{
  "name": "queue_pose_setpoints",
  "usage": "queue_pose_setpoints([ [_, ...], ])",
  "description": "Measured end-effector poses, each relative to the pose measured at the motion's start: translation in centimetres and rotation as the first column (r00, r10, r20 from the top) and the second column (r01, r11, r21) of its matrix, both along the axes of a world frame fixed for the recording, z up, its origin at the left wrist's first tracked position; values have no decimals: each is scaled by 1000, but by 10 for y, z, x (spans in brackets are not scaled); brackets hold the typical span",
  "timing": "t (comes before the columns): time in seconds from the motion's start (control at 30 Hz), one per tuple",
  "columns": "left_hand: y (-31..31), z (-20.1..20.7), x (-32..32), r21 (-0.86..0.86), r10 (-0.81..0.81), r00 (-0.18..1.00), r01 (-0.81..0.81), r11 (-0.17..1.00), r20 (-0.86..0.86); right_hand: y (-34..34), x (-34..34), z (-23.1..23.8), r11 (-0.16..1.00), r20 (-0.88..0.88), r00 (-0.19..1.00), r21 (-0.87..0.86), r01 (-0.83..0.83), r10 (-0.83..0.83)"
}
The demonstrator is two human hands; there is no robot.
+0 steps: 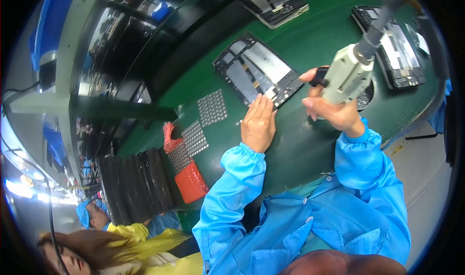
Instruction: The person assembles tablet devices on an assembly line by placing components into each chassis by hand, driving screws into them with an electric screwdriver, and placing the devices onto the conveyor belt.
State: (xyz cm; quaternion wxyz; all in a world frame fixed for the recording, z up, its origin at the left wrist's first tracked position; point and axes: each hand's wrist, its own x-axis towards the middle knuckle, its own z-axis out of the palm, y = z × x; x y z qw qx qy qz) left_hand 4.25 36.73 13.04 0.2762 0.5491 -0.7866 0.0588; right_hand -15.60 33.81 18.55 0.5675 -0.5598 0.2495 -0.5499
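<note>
An opened tablet [237,74] lies on the green worktable, its silver battery and inner parts showing in a black frame. My left hand [259,125] rests on its near edge with the fingers stretched out flat. To the right of the tablet, my right hand [339,113] is wrapped round a pale grey electric screwdriver [349,74]. The thumb and a finger reach toward a black part on its left side. A dark grey hose or cable runs up from its top. Behind that hand, partly hidden, is a round dish of small metal screws [365,97].
More opened tablets lie at the right [399,52] and far back [273,6]. Left of my hand are sheets of small grey pieces [212,107], red bubble wrap [191,183] and a black stack [135,185]. A metal shelf frame [121,108] juts in. People in yellow are lower left.
</note>
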Motion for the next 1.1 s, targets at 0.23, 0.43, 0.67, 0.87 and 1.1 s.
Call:
queue_pose_setpoints([
  [0.23,-53,27,35,-19,55,998,-55,998,-14,-4,2,1,999,31,999,-5,-45,45],
  [0.43,-91,16,53,-205,303,952,-287,936,52,-3,5,-4,998,33,998,-34,-61,62],
  [0.67,-105,8,52,125,323,946,-325,938,36,5,10,-5,996,101,991,8,-85,83],
  [0.87,-126,6,61,355,521,838,-541,762,159,3,14,-6,996,95,991,-22,-89,91],
  [1.1,-170,-9,45,334,171,972,-217,917,160,1,27,-9,982,159,970,0,-188,186],
])
